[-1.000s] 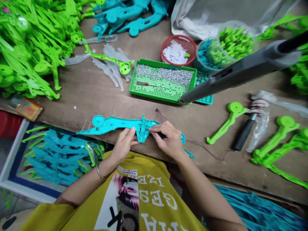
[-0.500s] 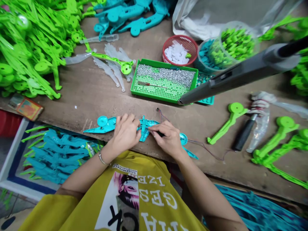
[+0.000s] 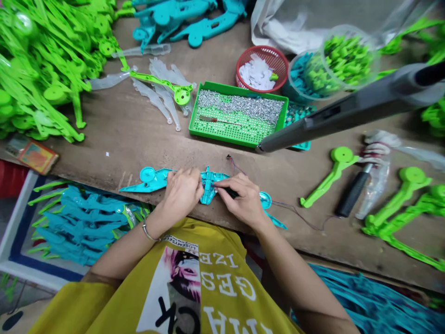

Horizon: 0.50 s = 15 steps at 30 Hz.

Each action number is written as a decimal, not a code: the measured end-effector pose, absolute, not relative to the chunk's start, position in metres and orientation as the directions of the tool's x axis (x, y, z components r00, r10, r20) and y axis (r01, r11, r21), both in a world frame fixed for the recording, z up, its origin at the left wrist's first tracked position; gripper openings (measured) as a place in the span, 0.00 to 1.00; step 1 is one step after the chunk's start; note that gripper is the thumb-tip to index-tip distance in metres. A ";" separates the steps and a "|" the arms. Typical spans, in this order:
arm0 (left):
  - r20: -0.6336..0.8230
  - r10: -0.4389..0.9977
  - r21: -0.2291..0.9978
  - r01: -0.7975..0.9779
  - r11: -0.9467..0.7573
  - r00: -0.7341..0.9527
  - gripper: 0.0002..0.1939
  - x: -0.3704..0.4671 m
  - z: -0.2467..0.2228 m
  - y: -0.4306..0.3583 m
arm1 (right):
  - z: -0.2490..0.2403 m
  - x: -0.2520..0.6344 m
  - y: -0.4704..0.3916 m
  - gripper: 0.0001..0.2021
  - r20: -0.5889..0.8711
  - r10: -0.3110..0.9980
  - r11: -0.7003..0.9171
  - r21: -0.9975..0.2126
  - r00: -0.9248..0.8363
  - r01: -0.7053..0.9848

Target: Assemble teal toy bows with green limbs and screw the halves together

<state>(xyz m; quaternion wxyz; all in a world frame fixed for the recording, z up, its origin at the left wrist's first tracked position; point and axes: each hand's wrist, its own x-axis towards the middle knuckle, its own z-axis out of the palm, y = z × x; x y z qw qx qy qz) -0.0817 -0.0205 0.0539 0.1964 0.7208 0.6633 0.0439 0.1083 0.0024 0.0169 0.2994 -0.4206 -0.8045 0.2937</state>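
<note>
A long turquoise plastic part (image 3: pixel 207 188) lies across the front of the bench, its round disc and pointed end showing at the left. My left hand (image 3: pixel 184 189) is closed over its left half. At the ribbed middle, my right hand (image 3: pixel 243 197) pinches its thumb and fingertips together. What those fingers hold is too small to make out; something dark shows under them. A thin dark wire (image 3: pixel 295 213) trails rightward from near this hand, and a short wire with a small dark connector (image 3: pixel 228 158) sticks out behind it.
Beyond my hands stand a green tray (image 3: pixel 222 134) of screws with a screwdriver, and a red basket (image 3: pixel 262 69). A grey pole (image 3: pixel 333 109) slants in from the right. A black-handled tool (image 3: pixel 352 192) lies near green parts. Green parts (image 3: pixel 52 69) are heaped at left.
The right fingers have shifted very slightly at the middle of the turquoise part. The left hand stays on it, and the view has tilted a little.
</note>
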 end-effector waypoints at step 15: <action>0.206 0.978 0.666 0.735 -0.129 -0.015 0.09 -0.113 0.036 -0.029 | 0.022 0.110 0.003 0.07 0.136 0.831 0.474 -0.681 -0.539 0.558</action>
